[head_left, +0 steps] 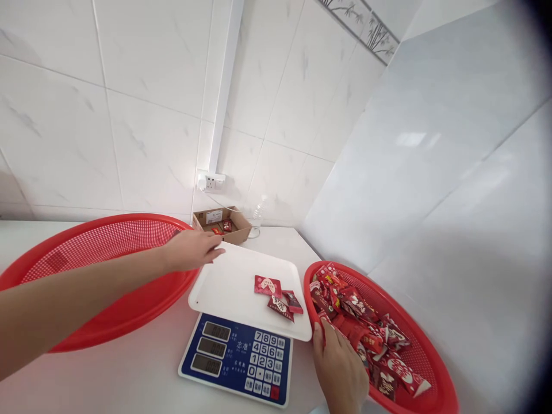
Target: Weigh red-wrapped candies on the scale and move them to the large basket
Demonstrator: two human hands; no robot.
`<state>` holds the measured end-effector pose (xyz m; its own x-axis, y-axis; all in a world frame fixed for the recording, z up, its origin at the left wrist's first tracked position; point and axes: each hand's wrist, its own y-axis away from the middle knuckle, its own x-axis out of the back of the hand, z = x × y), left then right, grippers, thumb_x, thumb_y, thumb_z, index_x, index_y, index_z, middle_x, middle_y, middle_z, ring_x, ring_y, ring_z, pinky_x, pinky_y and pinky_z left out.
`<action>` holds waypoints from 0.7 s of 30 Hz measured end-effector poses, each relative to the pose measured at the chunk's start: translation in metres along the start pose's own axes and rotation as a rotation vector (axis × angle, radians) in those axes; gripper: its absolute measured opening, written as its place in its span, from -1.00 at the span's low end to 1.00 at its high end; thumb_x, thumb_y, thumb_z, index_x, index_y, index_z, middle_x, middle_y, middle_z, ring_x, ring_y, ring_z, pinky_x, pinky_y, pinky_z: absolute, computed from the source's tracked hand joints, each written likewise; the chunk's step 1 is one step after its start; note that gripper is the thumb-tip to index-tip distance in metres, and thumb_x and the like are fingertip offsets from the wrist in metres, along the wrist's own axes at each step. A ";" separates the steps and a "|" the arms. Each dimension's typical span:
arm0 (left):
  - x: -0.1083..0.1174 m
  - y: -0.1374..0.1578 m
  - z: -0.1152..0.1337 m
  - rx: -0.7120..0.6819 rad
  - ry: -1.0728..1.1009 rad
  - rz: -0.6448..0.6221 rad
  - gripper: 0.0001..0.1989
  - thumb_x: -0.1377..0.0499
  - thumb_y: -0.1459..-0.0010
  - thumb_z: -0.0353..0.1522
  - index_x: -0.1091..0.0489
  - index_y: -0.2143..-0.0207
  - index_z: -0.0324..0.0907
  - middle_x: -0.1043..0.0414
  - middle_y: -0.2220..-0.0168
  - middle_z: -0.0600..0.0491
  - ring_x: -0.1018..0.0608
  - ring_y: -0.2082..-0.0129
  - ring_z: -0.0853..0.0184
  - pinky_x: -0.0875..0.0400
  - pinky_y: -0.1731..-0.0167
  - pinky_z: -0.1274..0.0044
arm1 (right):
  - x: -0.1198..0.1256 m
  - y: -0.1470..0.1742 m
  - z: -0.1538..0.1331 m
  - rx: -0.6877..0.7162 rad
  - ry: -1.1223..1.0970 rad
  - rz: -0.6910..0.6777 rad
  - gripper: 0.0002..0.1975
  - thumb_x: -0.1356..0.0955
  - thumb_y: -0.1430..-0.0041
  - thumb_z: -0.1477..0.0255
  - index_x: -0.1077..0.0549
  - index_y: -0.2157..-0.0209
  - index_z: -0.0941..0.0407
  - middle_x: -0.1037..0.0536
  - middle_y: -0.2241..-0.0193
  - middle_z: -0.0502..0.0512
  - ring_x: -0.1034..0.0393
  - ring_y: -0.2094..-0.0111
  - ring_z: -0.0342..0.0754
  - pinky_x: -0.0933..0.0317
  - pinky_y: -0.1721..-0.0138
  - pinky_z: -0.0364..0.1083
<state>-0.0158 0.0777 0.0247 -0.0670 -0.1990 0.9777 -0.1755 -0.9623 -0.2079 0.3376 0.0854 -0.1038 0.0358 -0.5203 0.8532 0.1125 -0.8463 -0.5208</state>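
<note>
My left hand [194, 250] reaches across the left red basket [129, 221] to the far left corner of the white scale tray [233, 270]. Its fingers are slightly apart over the tray's edge and hold nothing I can see. Three small red candy packets [267, 285] lie on the tray's right half. My right hand [340, 368] is at the near left rim of the right red basket [444, 368], fingers curled against the red and pink packets [357, 305] heaped inside. What its fingertips grip is hidden. Below the tray is the scale's blue keypad panel [237, 359].
An open cardboard box [237, 233] with a few red packets stands behind the tray, beside a clear plastic bottle [259, 213]. A cable runs down from a wall socket [210, 183]. Tiled walls [276, 115] bound the white table [142, 379] behind and on the right.
</note>
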 end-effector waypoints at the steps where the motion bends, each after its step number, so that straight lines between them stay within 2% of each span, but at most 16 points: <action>1: 0.003 0.007 -0.013 0.035 -0.013 0.005 -0.62 0.14 -0.34 -0.17 -0.37 0.29 -0.17 -0.49 0.31 0.01 -0.53 0.38 0.26 -0.36 0.40 0.46 | 0.000 0.000 0.000 -0.005 0.003 -0.002 -0.46 -0.06 -0.36 0.24 -0.54 0.06 0.22 -0.62 0.17 0.29 -0.54 0.26 0.05 -0.37 0.25 -0.04; 3: 0.005 0.018 -0.036 0.097 -0.039 -0.010 -0.63 0.10 -0.31 -0.17 -0.38 0.35 -0.16 -0.49 0.39 0.01 -0.52 0.42 0.24 -0.38 0.40 0.43 | 0.000 0.000 -0.001 -0.006 0.006 -0.004 -0.47 -0.07 -0.36 0.25 -0.54 0.06 0.22 -0.62 0.17 0.27 -0.54 0.25 0.05 -0.37 0.25 -0.04; 5: 0.001 0.025 -0.051 0.122 -0.056 -0.038 -0.62 0.03 -0.26 -0.12 -0.42 0.41 -0.15 -0.50 0.42 -0.03 -0.54 0.39 0.15 -0.42 0.33 0.34 | -0.001 0.000 -0.001 -0.002 0.006 -0.001 -0.48 -0.08 -0.36 0.26 -0.54 0.06 0.22 -0.62 0.16 0.27 -0.54 0.24 0.05 -0.37 0.24 -0.05; 7: -0.005 0.027 -0.052 0.097 -0.044 -0.059 -0.60 0.02 -0.24 -0.09 -0.47 0.35 -0.13 -0.55 0.32 -0.11 -0.56 0.23 0.04 -0.42 0.18 0.22 | -0.001 0.000 0.000 0.001 0.006 0.000 -0.49 -0.09 -0.36 0.26 -0.55 0.07 0.21 -0.62 0.16 0.27 -0.54 0.23 0.06 -0.36 0.24 -0.05; 8: -0.009 0.026 -0.047 0.068 -0.025 -0.067 -0.59 0.04 -0.25 -0.09 -0.49 0.25 -0.13 -0.55 0.20 -0.13 -0.54 0.12 0.00 -0.38 0.08 0.18 | -0.001 0.000 0.000 0.004 0.005 0.000 -0.50 -0.09 -0.36 0.27 -0.55 0.08 0.21 -0.62 0.16 0.27 -0.54 0.23 0.06 -0.36 0.25 -0.05; 11: -0.020 0.015 -0.011 -0.055 0.061 -0.110 -0.49 0.06 -0.28 -0.06 -0.33 -0.12 -0.11 -0.33 -0.19 -0.14 -0.32 -0.21 0.02 -0.19 -0.15 0.19 | 0.000 0.000 0.001 0.014 0.008 0.003 -0.50 -0.09 -0.36 0.27 -0.55 0.07 0.22 -0.62 0.16 0.27 -0.54 0.22 0.07 -0.35 0.25 -0.04; 13: -0.028 0.003 0.024 -0.156 0.121 -0.161 -0.39 0.06 -0.26 0.00 -0.16 -0.25 -0.09 -0.15 -0.31 -0.13 -0.18 -0.30 0.05 -0.12 -0.21 0.21 | 0.000 0.000 0.000 0.020 0.012 0.006 -0.50 -0.09 -0.37 0.28 -0.55 0.08 0.23 -0.62 0.16 0.27 -0.54 0.23 0.06 -0.35 0.25 -0.05; 17: -0.049 -0.027 0.088 -0.350 0.216 -0.244 -0.25 0.06 -0.19 0.11 0.00 -0.32 -0.02 -0.03 -0.36 -0.12 -0.14 -0.32 0.10 -0.19 -0.18 0.28 | -0.001 -0.001 0.000 0.037 0.029 0.025 -0.50 -0.08 -0.38 0.27 -0.56 0.10 0.21 -0.63 0.21 0.25 -0.54 0.27 0.03 -0.32 0.28 -0.08; 21: -0.072 -0.052 0.122 -0.450 0.207 -0.272 -0.27 0.00 -0.13 0.15 -0.10 -0.27 0.09 -0.09 -0.33 -0.13 -0.17 -0.30 -0.05 -0.21 -0.12 0.09 | -0.004 0.000 0.002 0.086 0.047 0.078 -0.47 -0.05 -0.40 0.28 -0.56 0.12 0.22 -0.64 0.24 0.27 -0.54 0.27 -0.02 -0.29 0.28 -0.12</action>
<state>0.1178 0.1194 -0.0312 -0.1445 0.1290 0.9810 -0.6121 -0.7907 0.0138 0.3392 0.0879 -0.1072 0.0012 -0.5908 0.8068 0.1961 -0.7910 -0.5795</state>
